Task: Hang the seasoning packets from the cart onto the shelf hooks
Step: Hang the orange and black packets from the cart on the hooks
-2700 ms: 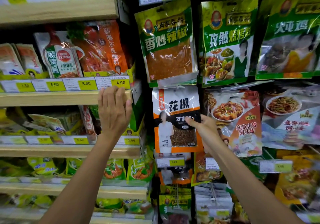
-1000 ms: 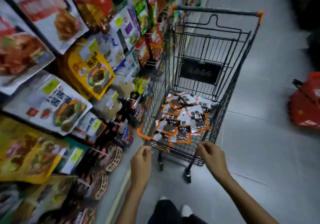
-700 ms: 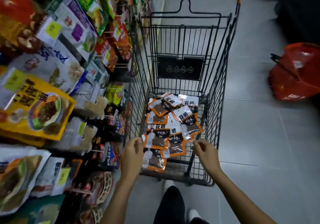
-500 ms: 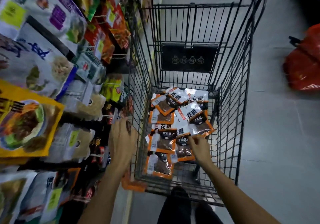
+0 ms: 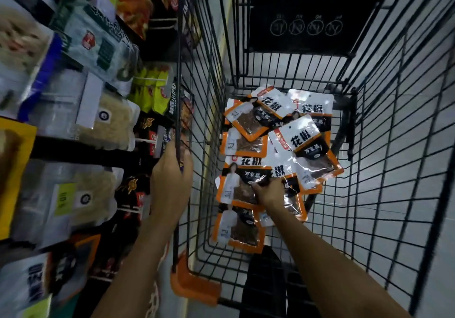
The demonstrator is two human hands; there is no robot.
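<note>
Orange-edged packet (image 5: 234, 186) now pinched by right hand (image 5: 269, 191); left hand (image 5: 172, 179) grips cart rim (image 5: 178, 54).

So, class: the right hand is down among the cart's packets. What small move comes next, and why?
Probably pinch the packet under the right hand and lift it clear. That hand lies on it, no firm grip evident, nothing raised yet; the left hand grips the cart rim, steadying it.

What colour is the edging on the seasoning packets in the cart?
Orange edging on the seasoning packets, clearest in the head view.
</note>
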